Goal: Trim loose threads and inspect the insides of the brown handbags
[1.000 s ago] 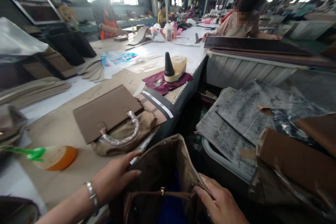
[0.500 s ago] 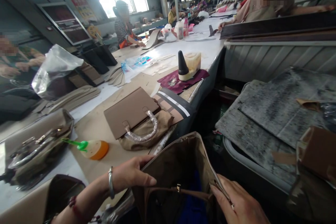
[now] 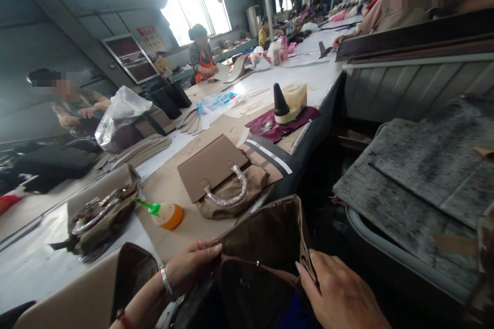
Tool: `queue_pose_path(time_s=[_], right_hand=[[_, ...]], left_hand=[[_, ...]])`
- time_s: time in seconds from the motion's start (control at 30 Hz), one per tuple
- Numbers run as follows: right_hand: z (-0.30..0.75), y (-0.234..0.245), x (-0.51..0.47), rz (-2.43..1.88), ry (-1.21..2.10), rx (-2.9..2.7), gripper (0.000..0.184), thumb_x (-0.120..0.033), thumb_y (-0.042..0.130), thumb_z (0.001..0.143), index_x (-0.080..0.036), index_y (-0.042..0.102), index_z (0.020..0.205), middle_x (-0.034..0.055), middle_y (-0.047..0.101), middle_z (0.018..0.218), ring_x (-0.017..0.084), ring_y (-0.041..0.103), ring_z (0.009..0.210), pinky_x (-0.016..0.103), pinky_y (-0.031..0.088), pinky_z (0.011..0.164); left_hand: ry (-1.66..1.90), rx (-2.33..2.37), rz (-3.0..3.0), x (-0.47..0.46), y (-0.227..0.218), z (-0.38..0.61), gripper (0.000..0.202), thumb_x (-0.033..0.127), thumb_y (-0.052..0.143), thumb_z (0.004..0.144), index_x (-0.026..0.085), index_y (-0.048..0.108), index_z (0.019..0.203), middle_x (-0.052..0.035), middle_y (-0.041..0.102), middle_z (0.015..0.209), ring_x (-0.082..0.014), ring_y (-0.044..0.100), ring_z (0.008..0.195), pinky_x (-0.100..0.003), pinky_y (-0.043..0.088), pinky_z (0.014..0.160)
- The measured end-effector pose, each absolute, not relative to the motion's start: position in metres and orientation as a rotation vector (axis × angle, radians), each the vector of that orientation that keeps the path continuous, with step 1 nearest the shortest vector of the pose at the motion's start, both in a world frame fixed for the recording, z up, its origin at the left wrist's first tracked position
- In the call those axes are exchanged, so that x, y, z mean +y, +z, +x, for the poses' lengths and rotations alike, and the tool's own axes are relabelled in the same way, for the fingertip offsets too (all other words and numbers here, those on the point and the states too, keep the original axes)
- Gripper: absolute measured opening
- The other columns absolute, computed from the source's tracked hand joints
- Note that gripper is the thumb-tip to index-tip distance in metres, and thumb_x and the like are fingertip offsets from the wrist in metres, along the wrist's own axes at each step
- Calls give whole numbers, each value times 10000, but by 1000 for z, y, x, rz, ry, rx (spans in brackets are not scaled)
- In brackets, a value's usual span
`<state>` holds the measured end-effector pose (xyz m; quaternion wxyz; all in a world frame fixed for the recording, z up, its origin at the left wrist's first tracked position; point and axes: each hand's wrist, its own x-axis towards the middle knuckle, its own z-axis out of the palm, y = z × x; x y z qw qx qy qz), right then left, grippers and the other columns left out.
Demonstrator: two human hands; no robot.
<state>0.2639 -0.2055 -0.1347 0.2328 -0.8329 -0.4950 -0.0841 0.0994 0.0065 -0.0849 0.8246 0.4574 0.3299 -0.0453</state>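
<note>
A brown handbag hangs in front of me with its mouth spread wide. My left hand pinches the left edge of its opening, thumb on top. On the opposite edge, my right hand grips the rim, with the thumb on the near side and the fingers behind. A strap with a small metal fitting crosses the near side of the mouth. Beyond the bag, a taupe handbag with a wrapped handle lies on the table. A bottle of orange liquid with a green spout stands to its left.
More bags lie at the left, one beige handbag and one beige flap nearer me. A black cone and a tub rest on maroon leather. Grey stained boards cover a bin at right. Several people work around the table.
The view has shifted left and up, so the table things appear further right. Both hands keep hold of the bag; its mouth looks slightly narrower between them.
</note>
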Motion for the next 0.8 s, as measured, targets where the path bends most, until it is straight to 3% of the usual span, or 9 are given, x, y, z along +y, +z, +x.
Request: queue_pose_path(time_s=[0.17, 0.4, 0.6, 0.8], right_hand=[[269, -131, -200, -2311, -200, -1325, 123, -271, 441, 796, -204, 508, 718, 19, 592, 573, 184, 596, 525, 279, 447, 470], [290, -114, -188, -2351, -136, -1318, 121, -322, 475, 772, -219, 489, 709, -12, 601, 529, 182, 603, 488, 269, 432, 432], [296, -82, -175, -2216, -333, -1429, 440, -430, 463, 765, -139, 506, 1092, 59, 677, 671, 202, 642, 563, 274, 486, 484], [280, -65, -161, -1985, -361, -1564, 423, -545, 472, 743, -184, 624, 903, 63, 684, 714, 186, 644, 557, 233, 483, 457]], left_hand=[[49, 780, 959, 0, -93, 103, 266, 248, 638, 707, 110, 648, 934, -99, 684, 814, -195, 627, 774, -270, 460, 724], [104, 905, 1085, -3, -83, 111, 305, 340, 727, 578, 106, 656, 759, -45, 660, 624, -125, 579, 549, -207, 423, 549], [128, 933, 1313, 7, -47, 118, 356, 414, 725, 527, 98, 593, 626, 38, 503, 450, -41, 368, 388, -175, 214, 393], [228, 911, 1540, 33, -12, 127, 419, 467, 725, 462, 104, 562, 593, 72, 409, 392, -33, 306, 371, -183, 180, 397]])
